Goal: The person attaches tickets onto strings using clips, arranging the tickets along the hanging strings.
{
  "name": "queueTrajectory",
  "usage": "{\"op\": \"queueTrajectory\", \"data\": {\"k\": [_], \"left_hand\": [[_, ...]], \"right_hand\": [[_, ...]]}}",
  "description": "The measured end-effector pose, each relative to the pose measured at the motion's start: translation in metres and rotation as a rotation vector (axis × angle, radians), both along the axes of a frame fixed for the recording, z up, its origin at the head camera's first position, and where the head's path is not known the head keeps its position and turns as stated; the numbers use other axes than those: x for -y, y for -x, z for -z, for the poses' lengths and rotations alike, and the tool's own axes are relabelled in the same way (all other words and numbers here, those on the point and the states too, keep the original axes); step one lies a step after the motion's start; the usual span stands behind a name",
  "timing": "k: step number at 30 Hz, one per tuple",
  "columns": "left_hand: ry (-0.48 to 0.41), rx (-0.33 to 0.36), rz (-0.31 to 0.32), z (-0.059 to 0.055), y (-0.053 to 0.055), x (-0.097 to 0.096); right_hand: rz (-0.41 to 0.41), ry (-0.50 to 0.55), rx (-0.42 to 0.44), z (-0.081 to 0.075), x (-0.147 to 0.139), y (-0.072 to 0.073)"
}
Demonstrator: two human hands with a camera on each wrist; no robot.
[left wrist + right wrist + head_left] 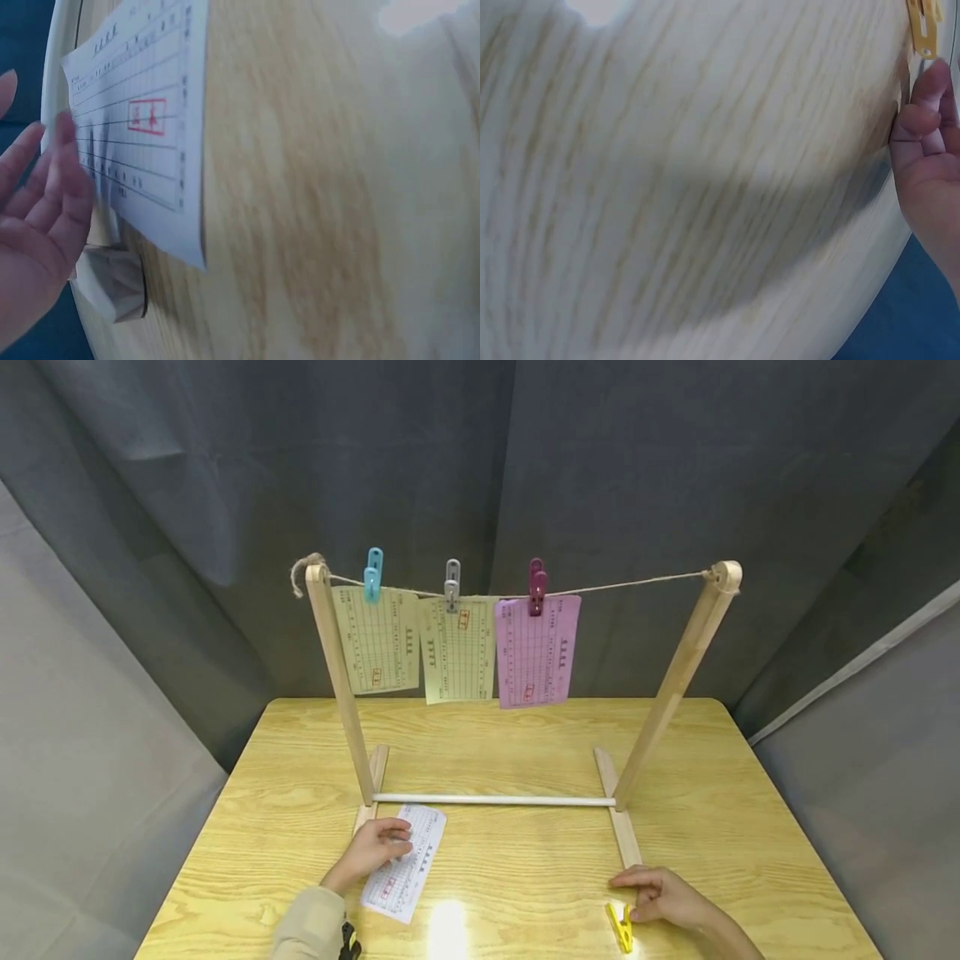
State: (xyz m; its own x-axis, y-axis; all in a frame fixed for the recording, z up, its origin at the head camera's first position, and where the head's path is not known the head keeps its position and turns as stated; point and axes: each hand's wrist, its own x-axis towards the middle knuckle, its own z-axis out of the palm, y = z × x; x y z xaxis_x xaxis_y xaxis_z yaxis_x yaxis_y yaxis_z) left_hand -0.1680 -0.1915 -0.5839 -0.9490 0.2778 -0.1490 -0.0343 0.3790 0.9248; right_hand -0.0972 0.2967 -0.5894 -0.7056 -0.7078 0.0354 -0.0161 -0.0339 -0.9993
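Note:
A white printed slip [420, 858] with a red stamp lies slantwise on the table, by the rack's left foot. My left hand [377, 847] is over its left edge with loosely bent fingers; in the left wrist view the fingers [71, 187] overlap the slip's edge without curling round it. At the front right, a yellow clothespin [625, 935] lies on the table. My right hand [667, 897] is right beside it, index finger stretched out above and thumb close to the clip. In the right wrist view the fingertips are just below the clothespin [917, 37].
A wooden rack with a left post [333, 677], a right post [678, 685] and a white crossbar [495, 799] carries a string [637, 583]. From it hang two yellowish slips and a pink slip [536, 660], held by blue, grey and purple clothespins. Dark curtains stand behind.

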Motion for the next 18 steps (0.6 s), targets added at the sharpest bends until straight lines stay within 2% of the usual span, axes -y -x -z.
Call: {"op": "queueTrajectory", "data": {"k": [3, 5, 8, 12, 15, 18], "left_hand": [[0.039, -0.052, -0.078, 0.0, 0.005, 0.0], [0.069, -0.054, -0.128, 0.001, 0.009, 0.001], [0.079, 0.022, -0.143, 0.002, 0.014, 0.001], [0.029, 0.144, -0.122, 0.006, 0.019, 0.0], [-0.005, 0.19, -0.143, 0.01, 0.022, -0.002], [-0.02, 0.19, -0.181, 0.012, 0.024, -0.005]], "right_hand": [[-0.037, 0.023, -0.008, 0.001, 0.001, 0.001], [-0.061, 0.032, 0.014, 0.001, 0.001, 0.003], [-0.113, 0.039, 0.054, 0.003, -0.001, 0.006], [-0.19, 0.063, 0.04, 0.006, -0.001, 0.009], [-0.24, 0.074, 0.018, 0.006, 0.002, 0.011], [-0.255, 0.048, 0.029, 0.006, 0.004, 0.011]]}}
